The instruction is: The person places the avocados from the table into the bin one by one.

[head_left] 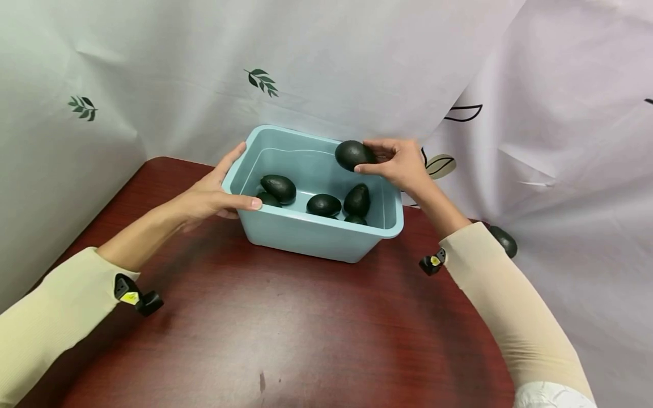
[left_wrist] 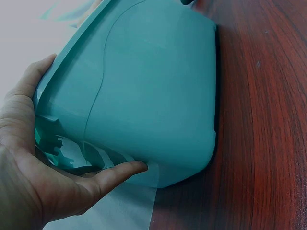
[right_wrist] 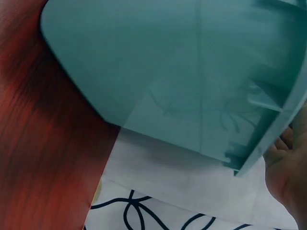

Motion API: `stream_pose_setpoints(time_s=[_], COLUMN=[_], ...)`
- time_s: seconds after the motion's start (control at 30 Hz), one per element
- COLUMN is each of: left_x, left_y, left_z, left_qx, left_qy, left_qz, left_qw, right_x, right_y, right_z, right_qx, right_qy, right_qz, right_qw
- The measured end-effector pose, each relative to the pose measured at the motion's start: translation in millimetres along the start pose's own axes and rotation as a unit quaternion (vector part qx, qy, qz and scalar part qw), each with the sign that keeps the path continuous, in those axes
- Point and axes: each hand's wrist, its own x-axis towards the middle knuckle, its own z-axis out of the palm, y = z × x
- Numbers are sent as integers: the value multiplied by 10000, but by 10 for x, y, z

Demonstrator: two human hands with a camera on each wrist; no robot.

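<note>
Right hand pinches a dark avocado above the blue tub's far rim, frame centre. Left hand, fingers straight, braces the tub's left wall on the red counter. More avocados lie inside.

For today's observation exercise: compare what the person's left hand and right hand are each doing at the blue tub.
The left hand rests on the blue tub at its left rim, thumb along the outer wall, holding nothing else; the right hand pinches a dark avocado above the tub's far right corner. The left hand's fingers lie fairly straight; the right hand's curl round the fruit. Both wear cream sleeves.
</note>
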Motion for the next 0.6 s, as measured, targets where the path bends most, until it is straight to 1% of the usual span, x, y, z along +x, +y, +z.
stream_pose_setpoints(time_s=[0.13, 0.43, 0.6], left_x=[1, 10, 7], left_y=[2, -6, -6], left_z=[-5, -3, 0], left_qx=[-5, 17, 0], left_qy=[-1, 15, 1], left_qz=[26, 35, 28], left_qw=[10000, 10000, 10000], right_x=[-19, -64, -105], right_y=[22, 40, 67], right_z=[10, -85, -149], right_qx=[77, 337, 314], right_qy=[-119, 187, 253], right_qz=[79, 188, 176], right_qw=[9999, 9991, 9990])
